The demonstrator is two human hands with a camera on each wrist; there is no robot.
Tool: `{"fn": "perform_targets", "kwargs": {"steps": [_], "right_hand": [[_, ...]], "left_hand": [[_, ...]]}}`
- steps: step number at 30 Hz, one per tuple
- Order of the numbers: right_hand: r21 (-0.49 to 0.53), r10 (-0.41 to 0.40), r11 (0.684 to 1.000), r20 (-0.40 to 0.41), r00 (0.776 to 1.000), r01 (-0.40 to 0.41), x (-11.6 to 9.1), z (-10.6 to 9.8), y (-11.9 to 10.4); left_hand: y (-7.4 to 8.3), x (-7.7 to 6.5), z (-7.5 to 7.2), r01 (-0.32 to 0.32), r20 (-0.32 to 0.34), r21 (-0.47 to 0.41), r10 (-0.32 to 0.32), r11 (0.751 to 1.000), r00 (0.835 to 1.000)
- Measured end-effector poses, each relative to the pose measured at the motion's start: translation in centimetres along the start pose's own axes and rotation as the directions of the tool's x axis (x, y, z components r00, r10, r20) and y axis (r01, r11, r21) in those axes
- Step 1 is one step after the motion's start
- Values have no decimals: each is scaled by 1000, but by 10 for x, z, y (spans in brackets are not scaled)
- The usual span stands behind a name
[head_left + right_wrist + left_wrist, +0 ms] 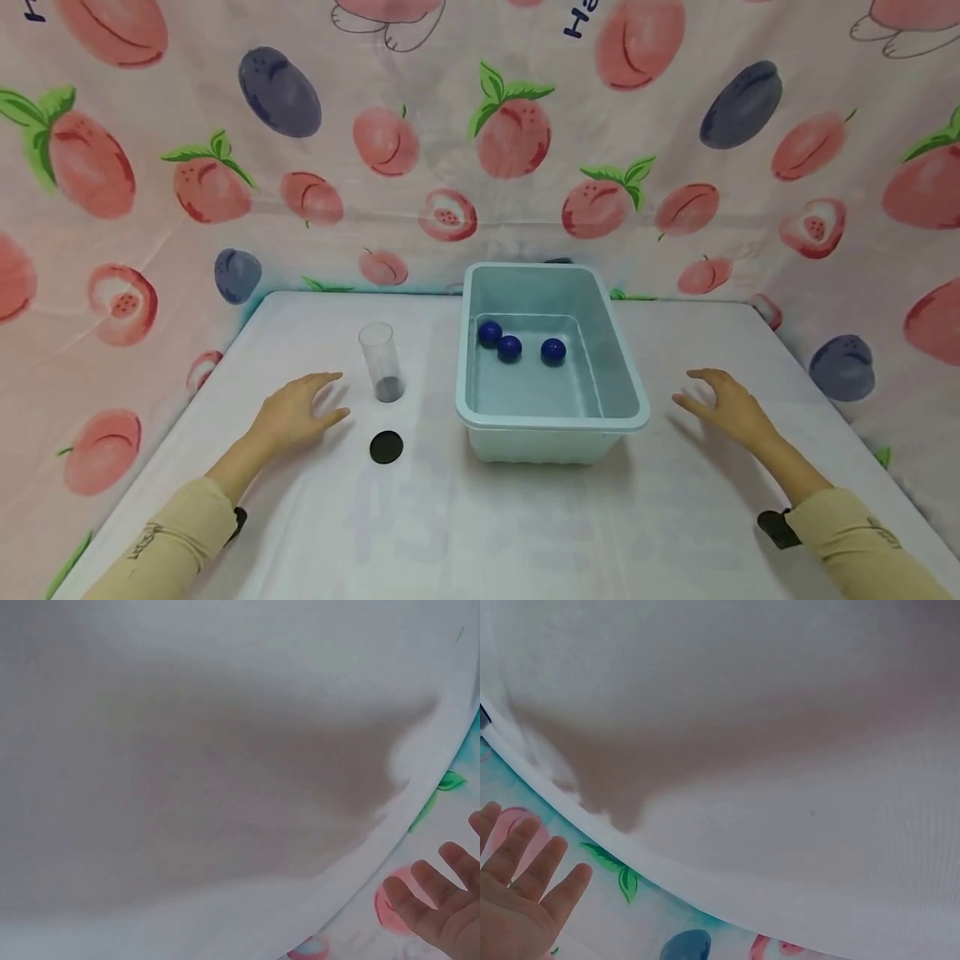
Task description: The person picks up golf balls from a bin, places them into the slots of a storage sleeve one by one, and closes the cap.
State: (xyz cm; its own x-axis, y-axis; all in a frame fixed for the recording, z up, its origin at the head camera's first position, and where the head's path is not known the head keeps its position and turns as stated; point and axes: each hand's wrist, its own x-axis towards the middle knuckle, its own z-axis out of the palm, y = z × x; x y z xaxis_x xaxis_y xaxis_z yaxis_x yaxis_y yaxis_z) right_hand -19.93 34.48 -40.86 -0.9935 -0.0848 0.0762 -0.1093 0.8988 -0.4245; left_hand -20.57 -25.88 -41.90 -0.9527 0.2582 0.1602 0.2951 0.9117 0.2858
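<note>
My left hand (296, 410) hovers over the table's left side, fingers and thumb spread apart and holding nothing. Just right of it stands a clear cylinder (381, 358), upright, with a dark base. A flat black disc (386, 447) lies on the cloth in front of the cylinder. At the right, my right hand (726, 408) is held over the table, also with nothing in it, its thumb and fingers pointing toward a pale blue plastic basin (553, 422). Inside the basin are a dark blue ball (553, 352), a second ball (509, 348) and a third ball (490, 334).
White cloth covers the table (435, 525). Behind and beside it hangs a fruit-print curtain (450, 167), close to the table's back edge. A small dark object (558, 261) peeks out behind the basin's far rim.
</note>
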Motion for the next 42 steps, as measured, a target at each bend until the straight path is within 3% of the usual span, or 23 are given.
{"fn": "perform_targets", "kwargs": {"steps": [15,22,26,32,37,42], "right_hand": [[56,-39,997,-94,995,44,2,-3,-17],[135,-80,985,-215,973,110,2,-5,-24],[146,-72,983,-241,968,110,4,-7,-28],[209,-32,974,-235,972,82,3,-14,-39],[395,25,917,-178,984,48,2,-18,-49],[602,80,799,-112,990,4,3,-19,-59]], "left_hand": [[7,4,-7,15,-78,-42,-18,999,997],[9,9,-6,5,-107,-81,-14,997,994],[11,12,-7,2,-128,-106,-16,994,992],[16,17,-9,51,-120,-208,-78,977,990],[23,24,-10,121,-86,-310,-155,943,984],[30,29,-5,131,-83,-453,-188,882,979]]}}
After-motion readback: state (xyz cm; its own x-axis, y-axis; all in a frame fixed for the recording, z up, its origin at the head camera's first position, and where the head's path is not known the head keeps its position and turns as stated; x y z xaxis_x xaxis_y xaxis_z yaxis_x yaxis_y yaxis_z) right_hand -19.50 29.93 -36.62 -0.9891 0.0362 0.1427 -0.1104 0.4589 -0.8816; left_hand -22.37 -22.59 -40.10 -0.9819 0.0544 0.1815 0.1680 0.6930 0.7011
